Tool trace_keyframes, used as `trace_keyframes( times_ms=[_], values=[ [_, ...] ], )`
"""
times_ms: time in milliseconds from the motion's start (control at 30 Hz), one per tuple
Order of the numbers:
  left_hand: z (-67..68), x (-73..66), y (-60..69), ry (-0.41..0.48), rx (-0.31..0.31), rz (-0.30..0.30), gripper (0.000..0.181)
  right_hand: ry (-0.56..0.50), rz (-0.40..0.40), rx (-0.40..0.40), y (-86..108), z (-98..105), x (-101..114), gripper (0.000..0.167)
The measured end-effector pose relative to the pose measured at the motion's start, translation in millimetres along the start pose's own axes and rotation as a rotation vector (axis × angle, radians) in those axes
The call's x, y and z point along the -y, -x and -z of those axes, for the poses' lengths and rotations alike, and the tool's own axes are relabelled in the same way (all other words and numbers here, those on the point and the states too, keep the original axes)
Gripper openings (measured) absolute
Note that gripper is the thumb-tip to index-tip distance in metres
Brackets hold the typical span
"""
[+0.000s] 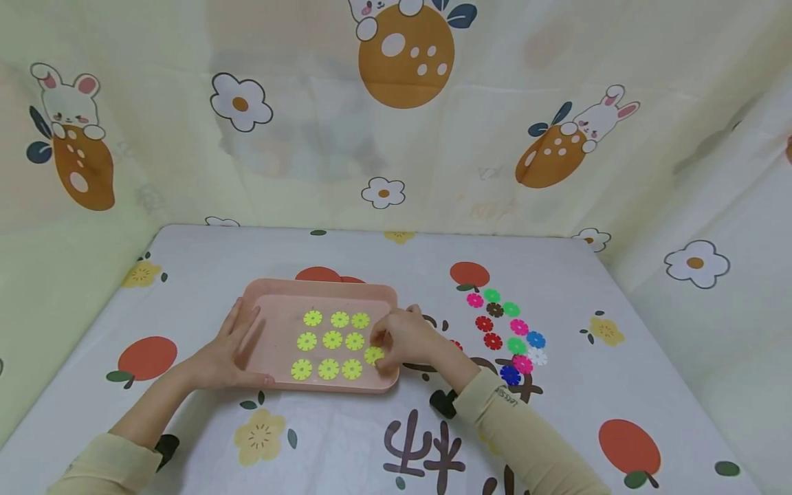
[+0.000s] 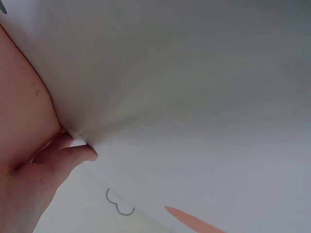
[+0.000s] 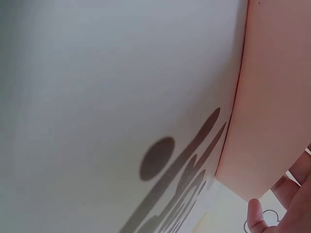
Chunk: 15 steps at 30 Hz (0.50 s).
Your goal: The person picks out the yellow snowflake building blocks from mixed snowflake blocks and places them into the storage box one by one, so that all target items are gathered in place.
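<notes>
A shallow pink tray (image 1: 275, 323) lies on the table with several yellow-green notched flower-like discs (image 1: 332, 339) spread in rough rows over its middle and right part. My left hand (image 1: 216, 357) rests against the tray's left end, fingers spread along that side and thumb at the front rim. In the left wrist view, its fingers touch the tray's outer side. Over the right end of the tray, my right hand (image 1: 405, 338) pinches one yellow-green disc (image 1: 374, 355), which its fingertips partly cover. The right wrist view shows that hand beside the tray wall, the disc out of sight.
To the right of the tray lie several loose discs in pink, green, red, brown, white and blue, among them a dark blue disc (image 1: 510, 375). A patterned cloth (image 1: 334, 440) covers the table. A printed curtain (image 1: 309, 158) hangs behind and at the sides.
</notes>
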<state>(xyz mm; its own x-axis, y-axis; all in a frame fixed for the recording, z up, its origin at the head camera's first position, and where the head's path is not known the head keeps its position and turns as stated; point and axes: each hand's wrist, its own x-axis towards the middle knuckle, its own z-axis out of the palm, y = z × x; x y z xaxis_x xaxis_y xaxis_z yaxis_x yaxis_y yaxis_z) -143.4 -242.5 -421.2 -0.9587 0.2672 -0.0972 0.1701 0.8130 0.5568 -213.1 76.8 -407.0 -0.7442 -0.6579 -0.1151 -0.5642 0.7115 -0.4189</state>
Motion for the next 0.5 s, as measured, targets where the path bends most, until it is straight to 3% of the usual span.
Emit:
trace_keyframes(
  times_ms=[500],
  values=[
    [1.3, 1.4, 2.2, -0.014, 0.013, 0.011, 0.118, -0.08, 0.037, -0.064, 9.7, 3.8, -1.7, 0.033]
  ],
)
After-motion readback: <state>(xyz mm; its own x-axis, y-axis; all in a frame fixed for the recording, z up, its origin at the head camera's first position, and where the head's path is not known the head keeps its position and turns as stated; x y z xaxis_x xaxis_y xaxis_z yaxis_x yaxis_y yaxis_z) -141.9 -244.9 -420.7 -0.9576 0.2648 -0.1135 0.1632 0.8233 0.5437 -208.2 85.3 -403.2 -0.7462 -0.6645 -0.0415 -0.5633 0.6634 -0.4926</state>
